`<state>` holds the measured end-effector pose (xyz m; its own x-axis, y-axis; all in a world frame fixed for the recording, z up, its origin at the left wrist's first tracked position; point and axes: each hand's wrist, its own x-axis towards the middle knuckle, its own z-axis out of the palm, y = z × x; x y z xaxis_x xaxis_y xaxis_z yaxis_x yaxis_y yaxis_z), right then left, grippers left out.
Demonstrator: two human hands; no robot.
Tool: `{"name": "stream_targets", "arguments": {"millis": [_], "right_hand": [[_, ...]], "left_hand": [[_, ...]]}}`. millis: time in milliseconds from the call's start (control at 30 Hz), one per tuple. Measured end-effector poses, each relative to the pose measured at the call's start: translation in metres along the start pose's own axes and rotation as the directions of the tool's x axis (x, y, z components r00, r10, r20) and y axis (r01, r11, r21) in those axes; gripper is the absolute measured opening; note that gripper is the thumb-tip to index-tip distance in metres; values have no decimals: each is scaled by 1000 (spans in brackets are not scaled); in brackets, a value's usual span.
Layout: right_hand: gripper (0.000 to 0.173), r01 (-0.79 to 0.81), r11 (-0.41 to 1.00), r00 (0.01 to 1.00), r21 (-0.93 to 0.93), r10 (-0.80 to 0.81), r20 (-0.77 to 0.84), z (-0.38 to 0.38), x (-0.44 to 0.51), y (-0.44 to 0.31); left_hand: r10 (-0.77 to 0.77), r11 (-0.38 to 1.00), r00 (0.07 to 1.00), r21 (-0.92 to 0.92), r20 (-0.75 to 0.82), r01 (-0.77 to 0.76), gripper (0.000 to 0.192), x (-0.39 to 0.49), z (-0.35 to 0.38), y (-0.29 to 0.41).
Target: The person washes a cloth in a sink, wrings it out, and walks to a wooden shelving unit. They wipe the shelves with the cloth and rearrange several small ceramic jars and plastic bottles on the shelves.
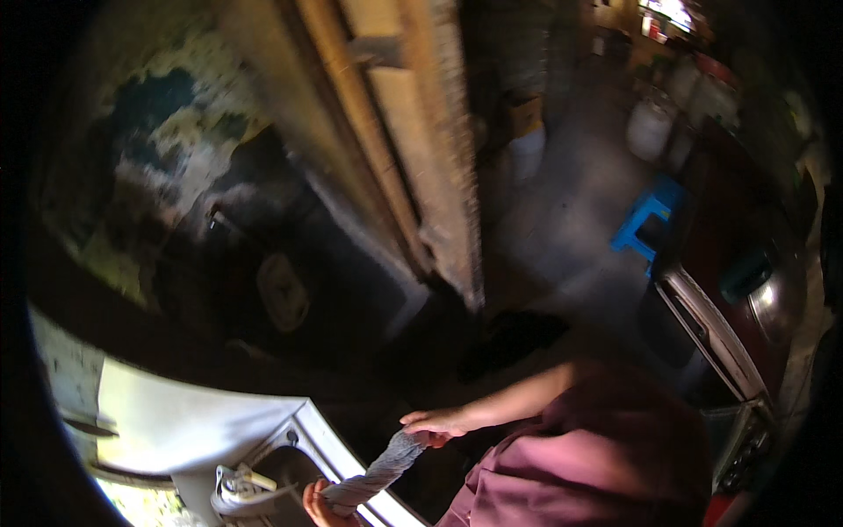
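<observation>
Between my two hands stretches a grey cloth (382, 469), twisted tight like a rope. My right hand (442, 425) grips its upper end, thumb and fingers wrapped around it. At the lower end, near the bottom edge of the view, my left hand (324, 506) has its fingers curled over the cloth; part of that hand is cut off. The cloth passes over the white rim (329, 438) of a box-shaped tub or appliance with a dark opening. A white plastic object (245, 489) sits by this opening, its exact kind unclear.
A blue plastic stool (649, 214) stands on the floor at right, near a dark red tabletop (708, 244). Wooden planks (388, 118) rise at upper centre. A pale oval object (283, 292) lies in shadow at left. White containers (649, 128) stand farther back.
</observation>
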<state>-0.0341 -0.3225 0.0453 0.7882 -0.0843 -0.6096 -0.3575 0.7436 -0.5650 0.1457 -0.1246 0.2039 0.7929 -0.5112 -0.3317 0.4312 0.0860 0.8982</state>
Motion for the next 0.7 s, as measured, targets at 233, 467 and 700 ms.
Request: {"name": "stream_targets", "arguments": {"millis": [233, 467, 700], "right_hand": [[54, -61, 930, 997, 362, 76, -26, -224, -157, 7], [60, -58, 572, 870, 818, -372, 322, -411, -314, 48], [41, 333, 417, 705, 846, -706, 70, -488, -335, 47]], "left_hand": [[-17, 929, 989, 368, 147, -39, 27, -40, 218, -140], [-223, 941, 791, 338, 570, 22, 21, -99, 455, -214], [-125, 934, 567, 290, 814, -210, 16, -120, 606, -256]]}}
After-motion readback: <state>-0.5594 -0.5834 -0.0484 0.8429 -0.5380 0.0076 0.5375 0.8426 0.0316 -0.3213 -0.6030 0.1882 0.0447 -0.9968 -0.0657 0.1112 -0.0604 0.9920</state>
